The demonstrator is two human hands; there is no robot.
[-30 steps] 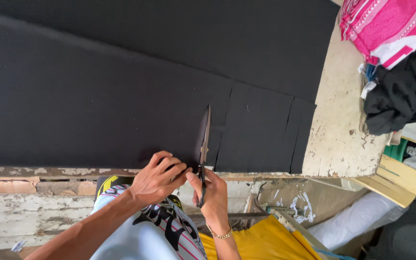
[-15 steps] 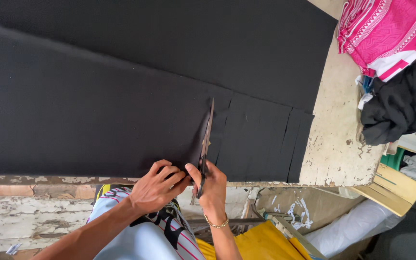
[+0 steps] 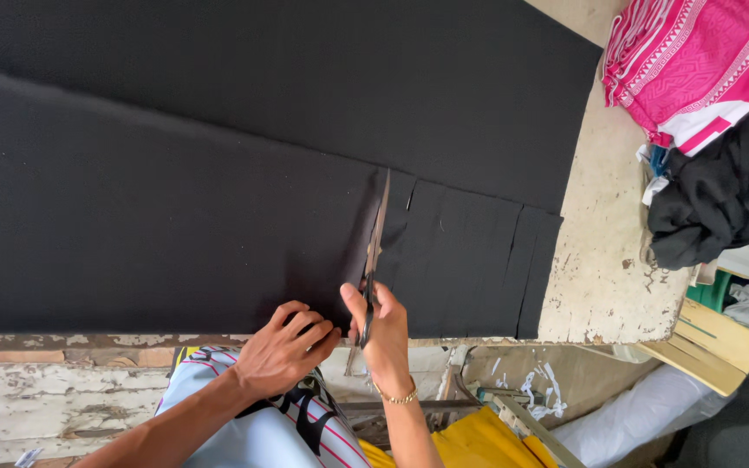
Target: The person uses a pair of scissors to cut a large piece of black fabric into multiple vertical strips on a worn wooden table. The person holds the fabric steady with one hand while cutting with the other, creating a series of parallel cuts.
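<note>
Uncut cloth: a wide sheet of black fabric (image 3: 158,217) lies flat over the worn table (image 3: 604,269), and everything left of the blades looks whole — by far the larger share.
Left hand: the left hand (image 3: 283,351) lies palm-down at the near edge of the cloth, fingers curled and pressing it flat just left of the cut; it grips nothing.
Scissors: long scissors (image 3: 374,251) point away from the person, blades almost shut, running up into the cloth from its near edge.
Right hand: the right hand (image 3: 383,334) is closed round the scissor handles, thumb raised, a thin bracelet at the wrist.
Cut strips: right of the blades several narrow strips (image 3: 470,260) lie side by side, already slit.
Progress: a few strips made at the right end, the present cut partway up — most of the width apparently remains.
Far right: pink patterned cloth (image 3: 695,69) and a dark garment (image 3: 721,195) are heaped past the table's end.
</note>
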